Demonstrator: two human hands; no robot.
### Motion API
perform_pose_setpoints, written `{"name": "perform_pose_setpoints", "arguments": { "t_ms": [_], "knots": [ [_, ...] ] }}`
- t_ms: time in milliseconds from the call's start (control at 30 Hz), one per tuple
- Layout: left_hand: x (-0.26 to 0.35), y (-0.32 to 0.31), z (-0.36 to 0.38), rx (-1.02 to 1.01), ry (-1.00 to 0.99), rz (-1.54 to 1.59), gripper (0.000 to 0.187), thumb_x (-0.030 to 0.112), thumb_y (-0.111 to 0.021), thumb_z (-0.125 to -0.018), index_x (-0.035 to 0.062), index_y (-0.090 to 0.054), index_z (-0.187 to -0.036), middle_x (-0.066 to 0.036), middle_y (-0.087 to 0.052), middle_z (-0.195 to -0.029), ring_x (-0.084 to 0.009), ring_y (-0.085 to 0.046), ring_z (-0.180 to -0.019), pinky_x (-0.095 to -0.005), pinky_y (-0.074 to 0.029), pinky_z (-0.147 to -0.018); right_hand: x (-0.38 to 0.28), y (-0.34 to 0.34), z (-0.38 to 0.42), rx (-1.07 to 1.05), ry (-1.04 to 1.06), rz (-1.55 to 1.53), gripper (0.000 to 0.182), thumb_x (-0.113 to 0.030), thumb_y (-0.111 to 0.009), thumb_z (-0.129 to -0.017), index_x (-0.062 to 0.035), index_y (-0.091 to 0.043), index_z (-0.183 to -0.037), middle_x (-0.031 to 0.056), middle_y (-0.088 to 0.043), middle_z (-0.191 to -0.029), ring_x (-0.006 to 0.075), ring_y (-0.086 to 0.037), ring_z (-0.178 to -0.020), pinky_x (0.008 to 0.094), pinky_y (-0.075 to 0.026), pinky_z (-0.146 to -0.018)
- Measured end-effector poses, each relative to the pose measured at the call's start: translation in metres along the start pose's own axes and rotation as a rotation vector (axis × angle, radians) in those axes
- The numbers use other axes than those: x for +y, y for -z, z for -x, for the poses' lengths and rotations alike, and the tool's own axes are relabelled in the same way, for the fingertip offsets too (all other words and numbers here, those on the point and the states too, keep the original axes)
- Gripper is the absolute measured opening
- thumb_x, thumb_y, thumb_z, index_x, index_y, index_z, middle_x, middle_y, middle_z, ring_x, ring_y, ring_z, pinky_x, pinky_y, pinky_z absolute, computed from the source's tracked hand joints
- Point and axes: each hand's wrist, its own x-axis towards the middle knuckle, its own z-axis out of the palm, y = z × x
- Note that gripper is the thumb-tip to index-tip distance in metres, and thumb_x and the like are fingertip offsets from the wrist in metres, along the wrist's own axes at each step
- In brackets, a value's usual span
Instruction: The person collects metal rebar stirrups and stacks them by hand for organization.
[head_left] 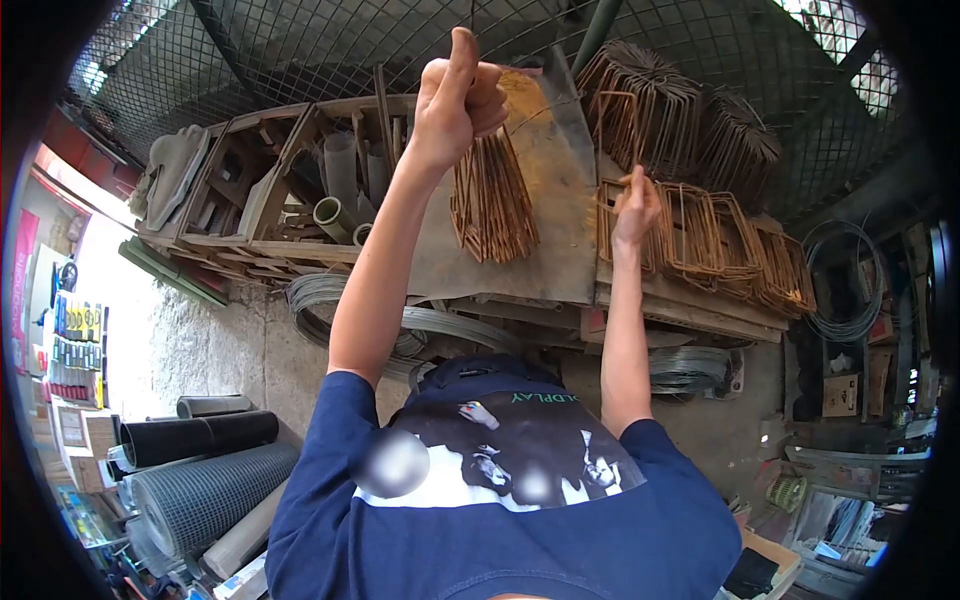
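Note:
My left hand (460, 105) is raised over the bench, thumb up and fingers curled; whatever may be inside them is hidden. Just below it, a bundle of rusty bent-steel stirrups (495, 205) lies on a worn sheet (430, 260). Further right, my right hand (637, 208) has its fingers closed at the lower end of a single rusty steel stirrup (617, 95), which stands up from the fingertips. Beside and under that hand sit more stacks of rectangular rusty stirrups (705, 235).
Dark bent-rod bundles (645, 100) lean against the mesh fence (330, 50) behind the bench. Wooden bins (250, 180) hold pipes and offcuts at left. Wire coils (690, 370) lie underneath, and another coil (845, 280) hangs at right. Mesh rolls (215, 495) rest at lower left.

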Motion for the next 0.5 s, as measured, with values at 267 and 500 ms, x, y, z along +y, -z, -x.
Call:
{"name": "perform_pose_setpoints", "arguments": {
  "t_ms": [267, 500],
  "knots": [
    [0.002, 0.000, 0.007, -0.071, 0.030, 0.038, 0.064, 0.066, -0.024, -0.089, 0.0160, -0.015, -0.051, 0.006, -0.011, -0.045, -0.0064, -0.009, -0.038, -0.0246, -0.009, -0.037, 0.019, -0.029, -0.014, -0.051, -0.101, -0.013, 0.040, -0.032, -0.053, -0.093, -0.0063, -0.056, -0.063, -0.0071, -0.029, -0.045, 0.0026, -0.024, -0.037, 0.0241, -0.017, -0.037],
    [0.008, -0.002, 0.011, -0.115, 0.027, 0.144, 0.062, 0.057, -0.024, -0.095, 0.0134, -0.016, -0.051, 0.006, -0.014, -0.045, -0.0059, -0.012, -0.038, -0.0248, -0.010, -0.038, 0.028, -0.031, -0.024, -0.150, -0.193, -0.253, 0.035, -0.029, -0.055, -0.092, -0.0041, -0.057, -0.068, -0.0064, -0.024, -0.045, 0.0041, -0.017, -0.036, 0.0261, -0.013, -0.038]
  ]
}}
